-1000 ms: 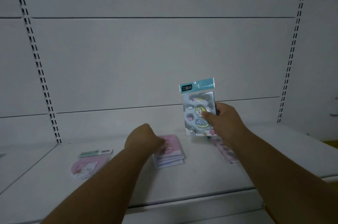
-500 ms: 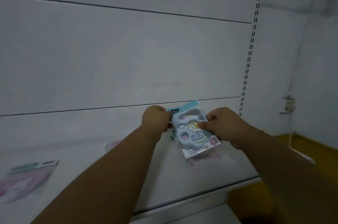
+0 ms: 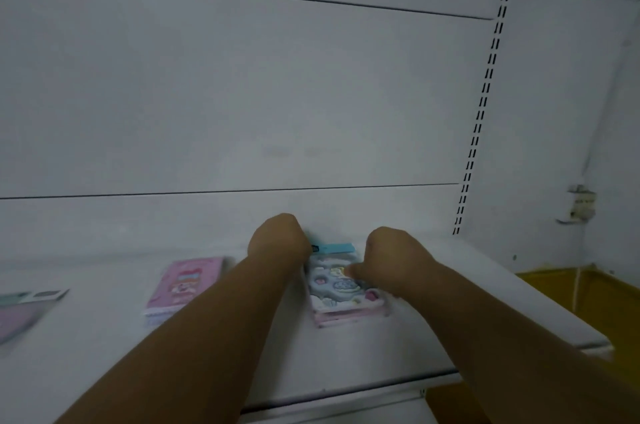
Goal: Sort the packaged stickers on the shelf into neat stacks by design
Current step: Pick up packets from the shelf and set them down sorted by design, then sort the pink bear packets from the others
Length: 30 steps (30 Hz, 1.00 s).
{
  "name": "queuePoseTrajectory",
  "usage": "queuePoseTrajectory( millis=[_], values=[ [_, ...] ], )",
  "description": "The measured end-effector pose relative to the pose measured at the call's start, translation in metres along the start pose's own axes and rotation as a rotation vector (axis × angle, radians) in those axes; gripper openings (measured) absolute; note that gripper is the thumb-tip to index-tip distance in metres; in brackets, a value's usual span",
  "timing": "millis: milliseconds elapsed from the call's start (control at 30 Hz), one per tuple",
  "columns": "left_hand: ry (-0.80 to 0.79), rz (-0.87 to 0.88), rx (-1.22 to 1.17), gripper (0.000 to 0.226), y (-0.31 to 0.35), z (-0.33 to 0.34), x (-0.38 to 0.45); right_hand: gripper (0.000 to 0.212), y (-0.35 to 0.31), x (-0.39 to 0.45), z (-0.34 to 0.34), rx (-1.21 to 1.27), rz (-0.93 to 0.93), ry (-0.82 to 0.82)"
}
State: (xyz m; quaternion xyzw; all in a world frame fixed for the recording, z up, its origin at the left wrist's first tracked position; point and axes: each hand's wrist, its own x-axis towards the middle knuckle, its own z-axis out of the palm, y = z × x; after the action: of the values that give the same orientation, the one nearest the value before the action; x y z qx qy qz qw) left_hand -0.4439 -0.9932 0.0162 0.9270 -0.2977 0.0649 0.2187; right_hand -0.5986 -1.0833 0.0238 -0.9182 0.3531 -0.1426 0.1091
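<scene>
White shelf (image 3: 104, 347): blue-header pack (image 3: 341, 285) lies on the right-hand stack (image 3: 349, 314).
Your left hand (image 3: 278, 240) and right hand (image 3: 388, 259) pinch its sides; square its edges with those beneath.

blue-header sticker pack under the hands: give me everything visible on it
The blue-header sticker pack is a glossy clear plastic sleeve with a light-blue card strip along its far edge and pastel puffy stickers on a grey-blue sheet. It lies nearly flat atop a small stack of pink-edged packs on the white shelf. The left hand grips its far-left corner; the right hand pinches its right side. Detail is blurred.
</scene>
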Motion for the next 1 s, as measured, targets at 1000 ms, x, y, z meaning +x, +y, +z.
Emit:
queuePoseTrajectory(
  millis=[1000],
  values=[
    [0.442,-0.259,0.217,0.024,-0.492,-0.272,-0.278,0.043,-0.579,-0.188,0.049,0.370,-0.931,0.229]
  ],
)
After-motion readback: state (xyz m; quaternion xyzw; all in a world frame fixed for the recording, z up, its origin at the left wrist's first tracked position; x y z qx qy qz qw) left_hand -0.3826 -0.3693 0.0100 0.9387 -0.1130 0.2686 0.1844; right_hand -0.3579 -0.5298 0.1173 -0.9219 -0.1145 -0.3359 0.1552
